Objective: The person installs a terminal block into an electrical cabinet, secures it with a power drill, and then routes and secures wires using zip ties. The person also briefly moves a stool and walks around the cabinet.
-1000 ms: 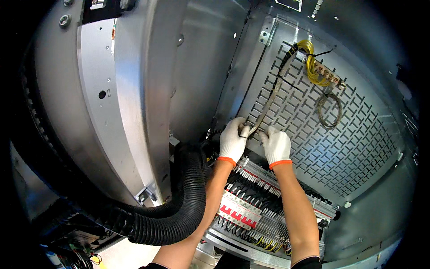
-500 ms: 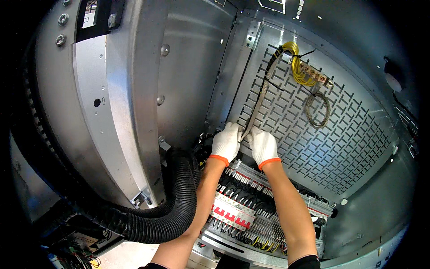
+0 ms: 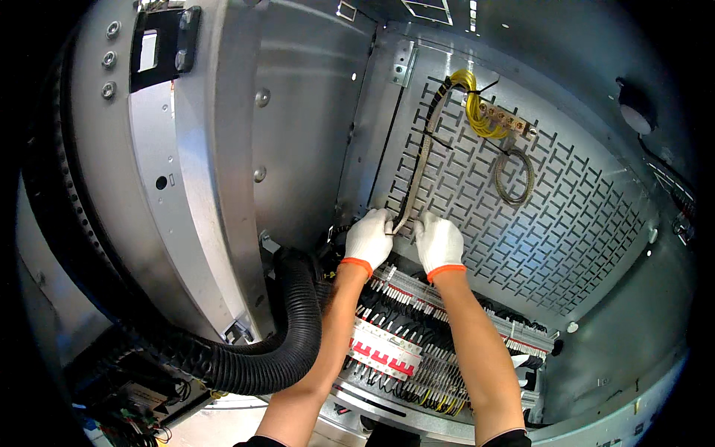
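Note:
In a white knit glove with an orange cuff, my left hand (image 3: 369,238) is closed at the lower end of a sleeved cable bundle (image 3: 418,167). The bundle runs up the slotted metal panel (image 3: 551,246), strapped with black cable ties. My right hand (image 3: 439,242), gloved the same way, is just right of the bundle and apart from it. Its fingers are pinched close to the panel; anything between them is too small to make out. Yellow wires (image 3: 477,115) leave the bundle's top and bend down to a copper terminal bar (image 3: 508,118).
Below my hands are rows of terminal blocks (image 3: 417,287) with black wires, and a breaker row (image 3: 383,350) with red levers. A thick black corrugated conduit (image 3: 298,335) curves beside my left forearm. A coiled braided strap (image 3: 514,176) hangs on the panel. Metal cabinet walls (image 3: 305,112) rise around.
My right hand has drawn a little away from the bundle, so the gap between my hands is wider. The view has shifted slightly. My left hand stays at the bundle's lower end.

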The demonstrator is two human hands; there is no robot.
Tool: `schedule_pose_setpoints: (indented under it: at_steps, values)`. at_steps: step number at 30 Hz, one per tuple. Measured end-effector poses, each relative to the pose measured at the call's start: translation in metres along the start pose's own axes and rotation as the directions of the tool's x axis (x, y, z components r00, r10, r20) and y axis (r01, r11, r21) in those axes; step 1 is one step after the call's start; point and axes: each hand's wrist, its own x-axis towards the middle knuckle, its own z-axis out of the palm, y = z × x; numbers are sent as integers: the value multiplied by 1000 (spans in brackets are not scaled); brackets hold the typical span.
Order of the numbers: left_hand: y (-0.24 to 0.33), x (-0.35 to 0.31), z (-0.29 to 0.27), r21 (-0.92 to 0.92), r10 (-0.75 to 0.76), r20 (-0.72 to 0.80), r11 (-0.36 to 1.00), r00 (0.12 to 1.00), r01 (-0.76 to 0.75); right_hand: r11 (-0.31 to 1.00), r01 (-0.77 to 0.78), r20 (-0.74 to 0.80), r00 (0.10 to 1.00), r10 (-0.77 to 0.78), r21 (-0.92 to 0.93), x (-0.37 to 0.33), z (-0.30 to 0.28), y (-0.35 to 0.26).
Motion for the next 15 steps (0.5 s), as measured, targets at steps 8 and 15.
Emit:
schedule_pose_setpoints:
  at_steps: [8,15]
  values:
    - [5,3,-1,101,-124,21,987,992,122,995,91,17,996,-92,38,11,20,2]
    - [8,-5,-7,213,-236,72,953,969,216,994,74,8,997,-75,81,-2,31,-11]
